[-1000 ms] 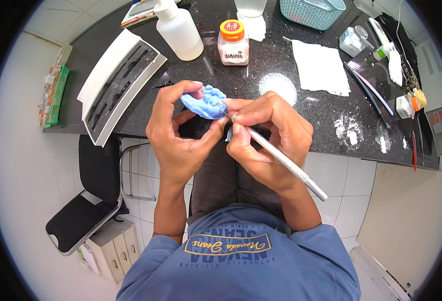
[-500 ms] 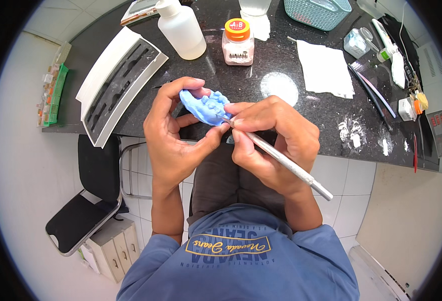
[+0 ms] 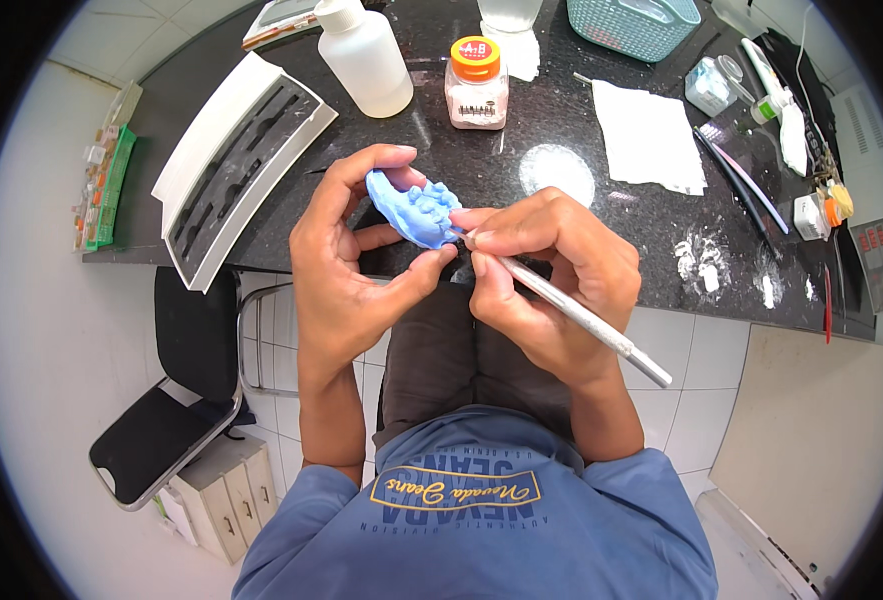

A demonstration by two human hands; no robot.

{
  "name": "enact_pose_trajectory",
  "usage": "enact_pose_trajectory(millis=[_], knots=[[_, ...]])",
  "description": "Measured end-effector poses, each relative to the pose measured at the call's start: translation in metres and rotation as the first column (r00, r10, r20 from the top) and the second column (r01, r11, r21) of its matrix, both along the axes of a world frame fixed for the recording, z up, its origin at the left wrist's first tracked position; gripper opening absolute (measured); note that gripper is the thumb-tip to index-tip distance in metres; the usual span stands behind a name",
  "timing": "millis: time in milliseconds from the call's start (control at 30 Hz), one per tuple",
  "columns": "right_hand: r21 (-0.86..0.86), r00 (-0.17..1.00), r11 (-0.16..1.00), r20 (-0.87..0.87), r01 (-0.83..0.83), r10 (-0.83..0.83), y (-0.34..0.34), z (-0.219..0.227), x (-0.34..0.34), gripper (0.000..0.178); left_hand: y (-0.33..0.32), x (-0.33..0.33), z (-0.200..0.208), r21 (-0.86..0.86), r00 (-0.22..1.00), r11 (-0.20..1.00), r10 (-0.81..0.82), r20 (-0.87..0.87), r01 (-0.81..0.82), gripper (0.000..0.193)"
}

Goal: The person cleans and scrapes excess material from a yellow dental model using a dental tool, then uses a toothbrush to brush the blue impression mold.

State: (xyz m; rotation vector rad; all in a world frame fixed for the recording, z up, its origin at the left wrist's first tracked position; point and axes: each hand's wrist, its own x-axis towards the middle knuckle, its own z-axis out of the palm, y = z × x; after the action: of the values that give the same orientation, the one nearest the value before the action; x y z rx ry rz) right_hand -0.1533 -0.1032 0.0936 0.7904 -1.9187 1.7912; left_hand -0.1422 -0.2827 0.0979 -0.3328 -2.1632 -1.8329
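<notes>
A curved blue dental cast (image 3: 411, 211) with raised tooth shapes is held above the lap, close to the table's front edge. My left hand (image 3: 341, 255) is closed around its left and lower sides, thumb below and fingers behind. In my right hand (image 3: 556, 275) is a silver craft knife (image 3: 591, 325), gripped like a pen. Its handle slants down to the right. The knife's tip meets the right end of the cast, where my right fingertips partly hide it.
On the dark table (image 3: 381, 145) stand a white bottle (image 3: 366, 65), an orange-lidded jar (image 3: 477, 85) and a white case (image 3: 246, 165). A white cloth (image 3: 646, 135), thin tools (image 3: 741, 185) and white powder (image 3: 701, 262) lie to the right. A teal basket (image 3: 631, 28) stands behind.
The cast has tilted a little and shifted slightly right in my left hand. My right hand and the knife have moved slightly right, with the knife's rear end a bit higher.
</notes>
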Motion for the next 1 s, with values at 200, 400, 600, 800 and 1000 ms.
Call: enact_pose_trajectory(millis=[200,400,600,800,1000], knots=[[-0.046,0.999,0.998,0.017,0.041,-0.04,-0.003,-0.004,0.0,0.016,0.0,0.0,0.001,-0.018,1.0,1.0,0.002,0.005,-0.002,0.066],[-0.053,0.998,0.997,0.017,0.055,-0.054,-0.003,-0.006,-0.001,0.015,0.001,0.0,-0.001,-0.024,1.0,1.0,0.017,-0.012,-0.017,0.064],[-0.046,0.998,0.997,0.015,0.069,-0.069,-0.005,-0.008,0.0,0.015,0.008,0.002,-0.01,-0.034,0.988,0.993,0.106,-0.111,-0.11,0.054],[-0.065,0.996,0.994,0.005,0.088,-0.087,-0.007,-0.01,-0.001,0.015,0.009,0.002,-0.011,-0.02,0.984,0.993,0.116,-0.135,-0.12,0.051],[-0.021,0.998,0.998,0.031,0.059,-0.058,-0.006,-0.004,0.003,0.013,0.009,0.003,-0.012,-0.02,0.983,0.991,0.13,-0.127,-0.134,0.051]])
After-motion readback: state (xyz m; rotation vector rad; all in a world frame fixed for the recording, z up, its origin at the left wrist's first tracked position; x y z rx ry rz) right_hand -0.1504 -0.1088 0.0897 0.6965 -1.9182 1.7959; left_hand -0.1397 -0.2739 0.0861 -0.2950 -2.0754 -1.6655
